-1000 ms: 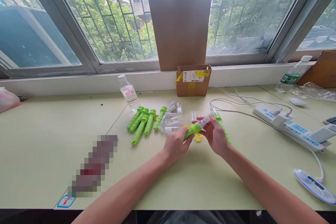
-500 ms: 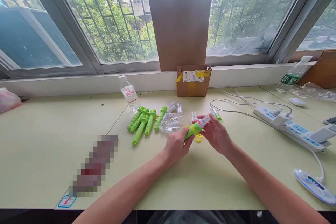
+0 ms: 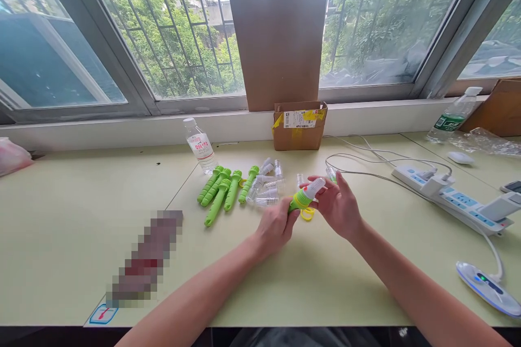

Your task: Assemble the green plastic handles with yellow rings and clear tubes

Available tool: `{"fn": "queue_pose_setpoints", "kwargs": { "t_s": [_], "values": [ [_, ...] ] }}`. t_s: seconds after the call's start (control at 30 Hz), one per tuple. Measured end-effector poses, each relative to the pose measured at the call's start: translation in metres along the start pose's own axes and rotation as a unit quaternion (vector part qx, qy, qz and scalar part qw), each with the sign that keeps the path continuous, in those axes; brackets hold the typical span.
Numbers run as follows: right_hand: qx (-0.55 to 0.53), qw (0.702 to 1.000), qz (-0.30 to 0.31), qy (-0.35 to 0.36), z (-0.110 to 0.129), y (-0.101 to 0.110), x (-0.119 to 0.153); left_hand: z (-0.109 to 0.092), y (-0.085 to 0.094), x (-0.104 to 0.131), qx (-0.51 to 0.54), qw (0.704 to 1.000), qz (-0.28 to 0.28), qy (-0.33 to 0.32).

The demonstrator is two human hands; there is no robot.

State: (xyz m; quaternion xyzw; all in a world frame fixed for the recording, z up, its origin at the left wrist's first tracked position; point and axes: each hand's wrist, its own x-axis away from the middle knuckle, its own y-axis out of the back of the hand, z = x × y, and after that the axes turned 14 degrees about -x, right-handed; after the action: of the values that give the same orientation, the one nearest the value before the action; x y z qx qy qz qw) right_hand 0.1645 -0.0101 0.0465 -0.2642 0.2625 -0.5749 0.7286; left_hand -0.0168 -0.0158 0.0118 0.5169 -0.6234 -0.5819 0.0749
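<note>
A green plastic stake (image 3: 299, 201) with a yellow ring is in my left hand (image 3: 277, 227), whose fingers are wrapped round its lower end. A clear and white cap piece (image 3: 315, 188) sits on the stake's upper end, tilted up to the right. My right hand (image 3: 338, 203) is open beside that cap, its fingers apart and partly behind it; whether a fingertip touches it I cannot tell. Yellow rings (image 3: 307, 213) lie under the hands. Left of them are several green stakes (image 3: 217, 202) and a cluster of clear plastic pieces with white tips (image 3: 266, 191).
A water bottle (image 3: 200, 146) stands behind the stakes, and a cardboard box (image 3: 298, 138) is by the window. To the right lie a power strip (image 3: 456, 199) with cables, a white device with a lit display (image 3: 487, 288) and another bottle (image 3: 453, 115). A blurred-out object (image 3: 148, 257) lies left.
My right hand's fingers have opened and spread a little away from the cap, which shows more fully. My left hand keeps its hold on the stake, nearly in place.
</note>
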Motion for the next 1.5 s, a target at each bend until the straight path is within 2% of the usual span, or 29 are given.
{"fn": "queue_pose_setpoints", "kwargs": {
  "t_s": [0.07, 0.13, 0.17, 0.23, 0.33, 0.43, 0.5, 0.63, 0.8, 0.93, 1.27, 1.4, 1.5],
  "values": [
    [0.057, 0.997, -0.023, 0.048, -0.002, 0.005, -0.002, 0.000, 0.001, 0.000, 0.035, 0.999, 0.010, 0.021],
    [0.191, 0.969, -0.054, 0.145, -0.006, 0.011, -0.003, -0.001, 0.002, 0.000, 0.072, 0.997, 0.011, 0.038],
    [0.287, 0.934, -0.063, 0.204, -0.009, 0.015, -0.004, -0.001, 0.002, 0.000, 0.087, 0.995, 0.008, 0.043],
    [0.469, 0.833, -0.042, 0.290, -0.016, 0.022, -0.006, -0.002, 0.003, 0.000, 0.104, 0.993, 0.002, 0.052],
    [0.645, 0.701, -0.014, 0.306, -0.026, 0.029, -0.010, -0.003, 0.003, -0.001, 0.110, 0.993, 0.005, 0.053],
    [0.740, 0.615, -0.047, 0.267, -0.034, 0.033, -0.013, -0.003, 0.003, -0.001, 0.110, 0.992, 0.014, 0.053],
    [0.770, 0.585, -0.068, 0.246, -0.036, 0.035, -0.013, -0.003, 0.003, -0.001, 0.111, 0.992, 0.018, 0.056],
    [0.790, 0.565, -0.084, 0.223, -0.038, 0.038, -0.013, -0.003, 0.002, -0.001, 0.112, 0.991, 0.016, 0.065],
    [0.806, 0.550, -0.074, 0.207, -0.037, 0.038, -0.015, -0.003, 0.002, -0.002, 0.109, 0.992, 0.022, 0.063],
    [0.810, 0.548, -0.066, 0.196, -0.037, 0.038, -0.016, -0.003, 0.002, -0.002, 0.103, 0.992, 0.023, 0.066],
    [0.793, 0.570, -0.061, 0.208, -0.041, 0.044, -0.018, -0.002, 0.001, -0.001, 0.107, 0.992, 0.020, 0.060],
    [0.755, 0.590, -0.073, 0.277, -0.037, 0.042, -0.019, -0.002, 0.000, -0.001, 0.103, 0.993, 0.021, 0.054],
    [0.692, 0.625, -0.086, 0.350, -0.030, 0.037, -0.017, -0.001, 0.000, -0.002, 0.097, 0.994, 0.021, 0.049]
  ]
}}
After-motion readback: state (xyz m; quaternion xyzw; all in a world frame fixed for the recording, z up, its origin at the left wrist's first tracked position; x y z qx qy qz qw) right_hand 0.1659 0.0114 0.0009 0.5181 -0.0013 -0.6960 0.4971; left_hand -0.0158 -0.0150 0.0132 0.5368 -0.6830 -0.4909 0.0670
